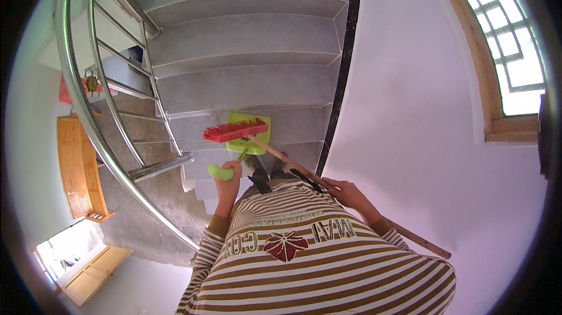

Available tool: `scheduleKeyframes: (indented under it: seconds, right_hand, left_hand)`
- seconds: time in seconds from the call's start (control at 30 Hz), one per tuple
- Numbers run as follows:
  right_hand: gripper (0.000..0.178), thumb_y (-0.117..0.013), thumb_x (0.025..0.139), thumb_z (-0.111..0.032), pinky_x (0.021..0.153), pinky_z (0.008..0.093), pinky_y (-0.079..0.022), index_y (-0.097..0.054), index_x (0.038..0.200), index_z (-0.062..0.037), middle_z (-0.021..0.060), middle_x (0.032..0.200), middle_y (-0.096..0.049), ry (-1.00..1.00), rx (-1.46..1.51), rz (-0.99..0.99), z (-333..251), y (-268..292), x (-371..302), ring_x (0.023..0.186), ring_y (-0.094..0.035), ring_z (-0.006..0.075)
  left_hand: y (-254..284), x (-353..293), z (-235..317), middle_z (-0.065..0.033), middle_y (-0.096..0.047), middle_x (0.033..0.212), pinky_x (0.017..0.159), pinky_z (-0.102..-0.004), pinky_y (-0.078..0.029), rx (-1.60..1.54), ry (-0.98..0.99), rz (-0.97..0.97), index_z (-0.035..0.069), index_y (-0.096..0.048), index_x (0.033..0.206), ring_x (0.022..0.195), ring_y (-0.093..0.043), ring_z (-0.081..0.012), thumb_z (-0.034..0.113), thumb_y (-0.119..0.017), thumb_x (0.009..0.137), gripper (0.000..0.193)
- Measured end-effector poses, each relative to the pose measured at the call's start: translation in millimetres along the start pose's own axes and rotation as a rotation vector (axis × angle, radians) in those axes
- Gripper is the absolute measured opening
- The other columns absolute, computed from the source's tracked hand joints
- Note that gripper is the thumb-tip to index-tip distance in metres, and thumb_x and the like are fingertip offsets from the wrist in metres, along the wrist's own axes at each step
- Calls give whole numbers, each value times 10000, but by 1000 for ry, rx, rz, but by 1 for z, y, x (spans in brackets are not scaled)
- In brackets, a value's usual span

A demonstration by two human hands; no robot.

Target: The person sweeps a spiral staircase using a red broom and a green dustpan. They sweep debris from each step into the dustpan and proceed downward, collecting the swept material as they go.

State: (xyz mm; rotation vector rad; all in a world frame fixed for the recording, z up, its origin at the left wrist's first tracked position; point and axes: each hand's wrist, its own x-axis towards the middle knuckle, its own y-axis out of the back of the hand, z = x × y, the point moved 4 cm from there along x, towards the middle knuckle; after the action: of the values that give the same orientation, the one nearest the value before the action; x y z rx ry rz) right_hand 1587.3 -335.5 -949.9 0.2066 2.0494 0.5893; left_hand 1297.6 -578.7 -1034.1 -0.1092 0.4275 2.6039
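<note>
My left hand [228, 181] is closed round the handle of a green dustpan [256, 146], just below the handle's thick curved end. The pan part sits in front of my legs, over the grey stair treads. Across it lies the red-bristled head of a broom [234, 131], tilted with its bristles toward the left. My right hand [349, 193] grips the broom's long wooden stick, which slants down to the right past my right forearm. Whether the dustpan touches the step cannot be told. Some dark specks show in the pan beside the broom head.
Grey tiled stairs [246, 34] rise ahead. A curved steel railing [99, 122] runs along the left, above a lower floor [140, 198] with a wooden cabinet [76, 166]. A white wall [398, 81] with a wood-framed window [503, 40] stands on the right.
</note>
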Motion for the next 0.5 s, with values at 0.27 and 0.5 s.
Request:
scheduleKeyframes:
  seconds: [0.27, 0.5]
  right_hand:
    - [496, -551, 952, -297, 837, 483, -530, -484, 1443, -298, 157, 1043, -707, 47, -111, 200, -39, 20, 42, 949, -669, 403]
    - [487, -468, 994, -297, 748, 532, -529, -405, 1477, -297, 215, 944, -693, 91, -219, 318, -19, -4, 104, 855, -663, 428]
  left_hand:
    - [5, 8, -2, -99, -721, 980, 736, -308, -516, -3, 64, -49, -1, -658, 888, 811, -644, -152, 113, -674, 911, 118]
    - [1, 6, -1, -106, -722, 994, 761, -319, -517, 12, 31, -72, -6, -660, 879, 838, -651, -166, 114, -661, 913, 125]
